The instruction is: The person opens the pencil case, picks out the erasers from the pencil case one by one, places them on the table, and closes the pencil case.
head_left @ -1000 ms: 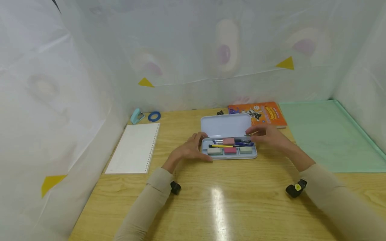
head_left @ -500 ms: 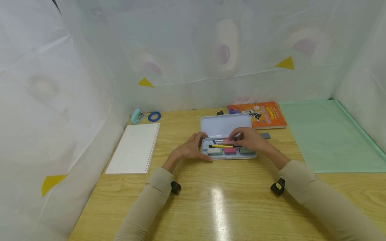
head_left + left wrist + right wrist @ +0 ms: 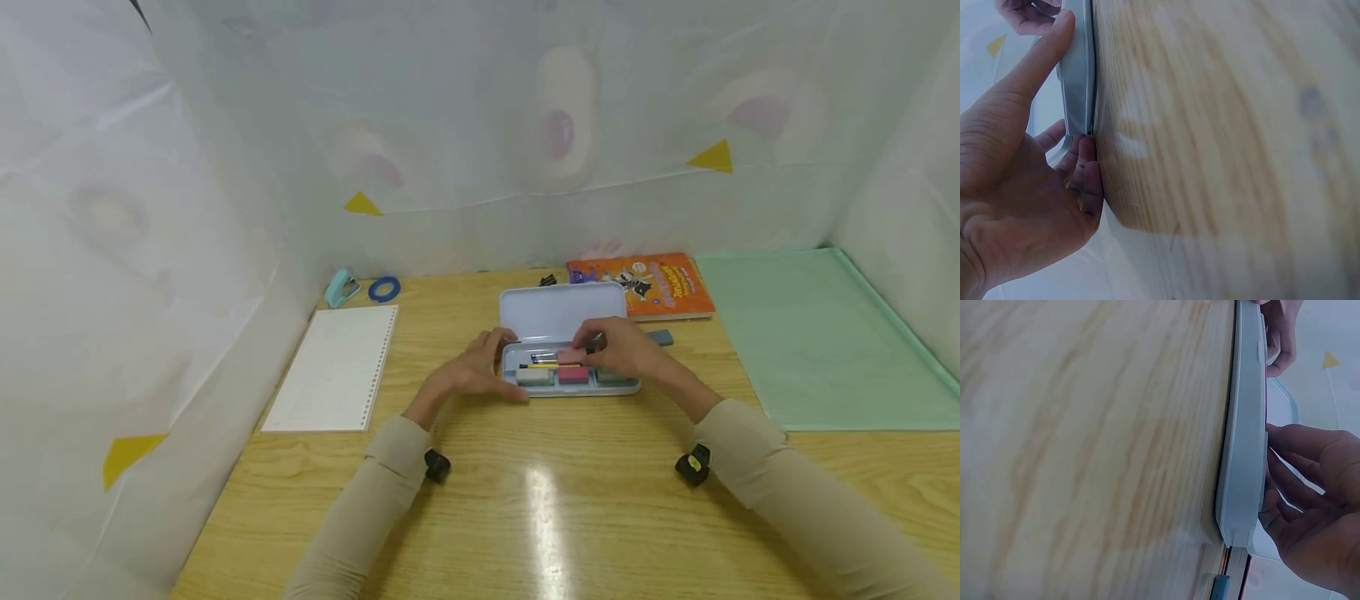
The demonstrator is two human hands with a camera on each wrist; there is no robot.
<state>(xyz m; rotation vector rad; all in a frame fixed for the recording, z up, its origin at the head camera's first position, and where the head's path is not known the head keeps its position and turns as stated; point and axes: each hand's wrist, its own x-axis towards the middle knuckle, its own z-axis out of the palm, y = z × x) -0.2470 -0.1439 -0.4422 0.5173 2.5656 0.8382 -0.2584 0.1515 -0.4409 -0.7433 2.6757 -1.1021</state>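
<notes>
Head view: left hand (image 3: pixel 471 375) gripping smooth rounded pencil case (image 3: pixel 564 312), right hand (image 3: pixel 624 351) pinching pink block eraser (image 3: pixel 572 356) inside.

The right hand (image 3: pixel 622 350) covers the right end of the open pale-blue plastic pencil case (image 3: pixel 570 387); the green eraser and the pen tips beneath it are hidden. Whether its fingertips touch the pink eraser (image 3: pixel 571 356) cannot be determined. The small black object (image 3: pixel 547 281) behind the case lid is too small to identify. In the right wrist view, the case (image 3: pixel 1244 425) shows edge-on only, contents hidden. In the left wrist view, the left hand (image 3: pixel 1019 187) is cut off by the frame edge.
</notes>
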